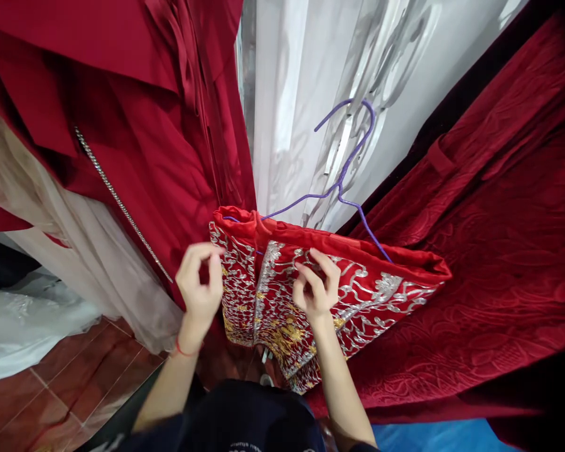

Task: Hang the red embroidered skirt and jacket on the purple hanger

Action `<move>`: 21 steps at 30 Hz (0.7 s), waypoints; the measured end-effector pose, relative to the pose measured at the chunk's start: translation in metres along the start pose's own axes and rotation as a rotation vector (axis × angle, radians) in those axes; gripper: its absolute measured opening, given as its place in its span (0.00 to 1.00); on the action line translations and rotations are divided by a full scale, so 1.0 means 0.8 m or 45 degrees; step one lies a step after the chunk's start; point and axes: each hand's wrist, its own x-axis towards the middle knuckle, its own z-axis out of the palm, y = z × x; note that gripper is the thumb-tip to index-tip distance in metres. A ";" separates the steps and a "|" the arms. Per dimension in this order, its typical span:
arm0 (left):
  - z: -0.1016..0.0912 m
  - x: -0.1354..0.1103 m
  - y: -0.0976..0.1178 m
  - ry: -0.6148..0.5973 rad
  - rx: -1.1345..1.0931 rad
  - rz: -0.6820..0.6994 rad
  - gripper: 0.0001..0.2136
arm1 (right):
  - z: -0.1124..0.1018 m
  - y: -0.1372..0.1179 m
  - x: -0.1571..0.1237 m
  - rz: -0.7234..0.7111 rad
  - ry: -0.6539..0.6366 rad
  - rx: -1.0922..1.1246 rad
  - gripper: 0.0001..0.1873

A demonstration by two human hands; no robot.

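Two bare hands are at work on a red skirt (273, 295), embroidered in silver and gold, that hangs at the centre of the frame. From where I stand, the left hand (198, 285), a thin red cord (186, 353) round its wrist, is at the skirt's left edge, thumb and forefinger curled into a narrow ring; I can't tell whether cloth is caught between the tips. Just right of centre, the right hand (320, 298) is before the embroidered front, below the plain red waistband (329, 240), fingers bent and nearly closed; whether they hold any fabric, I can't make out.

A purple hanger (341, 182) rises above the waistband, its arms reaching down into the opening, its hook up against white scrollwork (412, 56) at upper right of centre. A deep red garment (145, 157) with a glittering strip (117, 199) fills the upper left, pale cloth (122, 295) beneath it. Patterned dark red fabric (489, 282) covers the right side. Reddish tiles (42, 402) show at lower left.
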 end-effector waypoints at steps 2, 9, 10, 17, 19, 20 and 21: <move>0.016 -0.071 -0.024 -0.111 0.000 -0.178 0.06 | 0.003 -0.013 -0.021 0.008 0.025 0.100 0.17; 0.059 -0.196 -0.082 -0.759 0.084 -0.672 0.05 | 0.039 -0.093 -0.113 0.785 -0.675 0.083 0.11; 0.057 -0.200 -0.085 -0.804 0.091 -0.690 0.06 | 0.044 -0.099 -0.122 0.875 -0.790 0.020 0.14; 0.033 -0.241 -0.097 -1.034 -0.075 -0.759 0.06 | 0.065 -0.096 -0.141 1.008 -0.885 -0.278 0.27; 0.025 -0.258 -0.101 -1.065 -0.107 -0.779 0.07 | 0.070 -0.095 -0.146 1.039 -0.802 -0.267 0.26; 0.022 -0.266 -0.104 -1.074 -0.118 -0.789 0.08 | 0.072 -0.096 -0.149 1.057 -0.754 -0.254 0.25; 0.018 -0.273 -0.107 -1.083 -0.128 -0.800 0.08 | 0.075 -0.097 -0.152 1.078 -0.704 -0.241 0.24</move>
